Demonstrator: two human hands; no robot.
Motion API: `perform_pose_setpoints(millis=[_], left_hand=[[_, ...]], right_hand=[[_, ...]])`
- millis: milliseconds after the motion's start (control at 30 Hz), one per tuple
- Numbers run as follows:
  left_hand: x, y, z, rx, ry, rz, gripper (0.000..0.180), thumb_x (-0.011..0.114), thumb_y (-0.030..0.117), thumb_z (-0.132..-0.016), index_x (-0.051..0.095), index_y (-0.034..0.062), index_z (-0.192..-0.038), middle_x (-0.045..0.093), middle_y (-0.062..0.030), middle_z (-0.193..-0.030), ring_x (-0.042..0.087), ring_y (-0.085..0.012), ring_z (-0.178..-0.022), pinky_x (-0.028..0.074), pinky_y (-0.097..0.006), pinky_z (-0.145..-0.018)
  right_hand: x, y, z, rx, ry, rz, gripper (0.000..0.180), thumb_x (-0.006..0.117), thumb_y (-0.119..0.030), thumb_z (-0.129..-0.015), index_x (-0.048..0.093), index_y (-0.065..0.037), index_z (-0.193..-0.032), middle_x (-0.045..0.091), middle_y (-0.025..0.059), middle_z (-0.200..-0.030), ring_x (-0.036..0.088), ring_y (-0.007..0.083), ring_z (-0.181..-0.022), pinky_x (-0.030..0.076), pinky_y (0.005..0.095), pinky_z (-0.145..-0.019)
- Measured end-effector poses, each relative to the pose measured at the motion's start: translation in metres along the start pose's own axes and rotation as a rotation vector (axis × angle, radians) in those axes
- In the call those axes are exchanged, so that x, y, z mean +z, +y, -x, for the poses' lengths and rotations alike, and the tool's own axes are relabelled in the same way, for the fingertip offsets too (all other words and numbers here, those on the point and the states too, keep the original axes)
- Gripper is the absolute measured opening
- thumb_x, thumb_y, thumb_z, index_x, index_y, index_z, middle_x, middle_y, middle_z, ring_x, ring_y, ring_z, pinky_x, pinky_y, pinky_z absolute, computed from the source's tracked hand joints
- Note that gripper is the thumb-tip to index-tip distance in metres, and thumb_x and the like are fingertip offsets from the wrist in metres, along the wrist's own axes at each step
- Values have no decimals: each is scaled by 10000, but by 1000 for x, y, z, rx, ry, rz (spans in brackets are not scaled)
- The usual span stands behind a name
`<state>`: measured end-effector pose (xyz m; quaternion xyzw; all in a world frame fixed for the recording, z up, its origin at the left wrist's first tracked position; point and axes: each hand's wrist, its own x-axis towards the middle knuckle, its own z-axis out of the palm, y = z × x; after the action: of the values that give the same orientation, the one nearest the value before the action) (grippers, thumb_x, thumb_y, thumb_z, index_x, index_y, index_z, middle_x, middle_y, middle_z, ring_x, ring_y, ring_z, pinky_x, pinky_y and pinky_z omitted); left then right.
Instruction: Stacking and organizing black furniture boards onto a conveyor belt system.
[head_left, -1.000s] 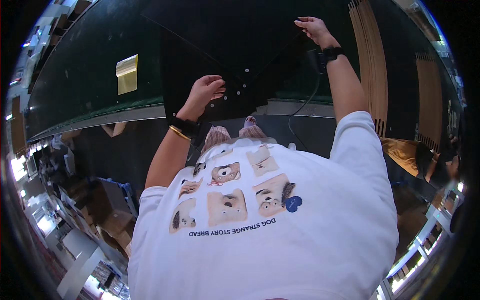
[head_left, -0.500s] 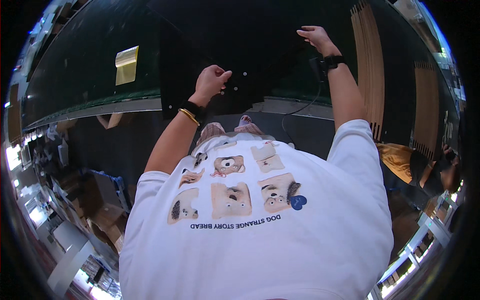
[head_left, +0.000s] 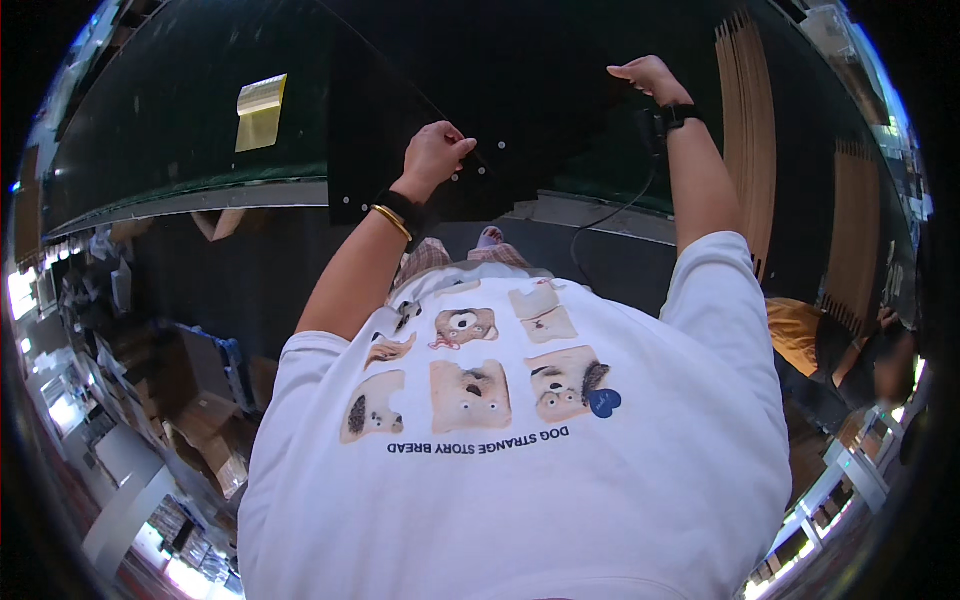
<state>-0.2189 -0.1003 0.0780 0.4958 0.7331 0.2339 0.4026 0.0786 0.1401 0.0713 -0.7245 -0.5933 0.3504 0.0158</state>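
Over the green table (head_left: 150, 150), the left hand (head_left: 437, 155) and right hand (head_left: 648, 78) each keep a closed grip on a black panel (head_left: 520, 110).

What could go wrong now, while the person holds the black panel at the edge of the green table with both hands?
1. The black panel juts past the edge of the green table. If the left hand or right hand slips, it may tip down toward the feet.
2. A black cable hangs below the right wrist; it might snag on the panel or table edge.
3. The yellow sheet lies close beside the panel and could be pushed.
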Motion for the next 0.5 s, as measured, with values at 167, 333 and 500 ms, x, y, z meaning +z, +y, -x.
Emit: perform_pose_setpoints(millis=[167,333,500], left_hand=[[-4,-1,5,15,-16,105,231,636,236,-813,613,6,-821,614,-77,-716,607,-128,-563,484,-254,-530],[-20,-9,32,205,116,-241,212,608,239,-824,639,30,-817,640,-98,-802,612,-221,-769,490,-320,-690],[-22,-26,57,470,40,-396,206,571,222,-839,663,79,-954,629,-70,-1001,530,-233,-1029,385,-377,-922]], right_hand=[[4,14,-1,89,-70,-412,344,752,-309,-718,634,-70,-935,574,75,-929,524,173,-870,439,252,-778],[-13,4,23,33,-161,-430,391,737,-261,-737,594,-65,-1044,549,77,-1002,498,135,-847,474,244,-759],[-20,-8,45,20,-206,-417,305,726,-255,-752,613,-73,-968,553,43,-902,489,126,-771,451,240,-698]])
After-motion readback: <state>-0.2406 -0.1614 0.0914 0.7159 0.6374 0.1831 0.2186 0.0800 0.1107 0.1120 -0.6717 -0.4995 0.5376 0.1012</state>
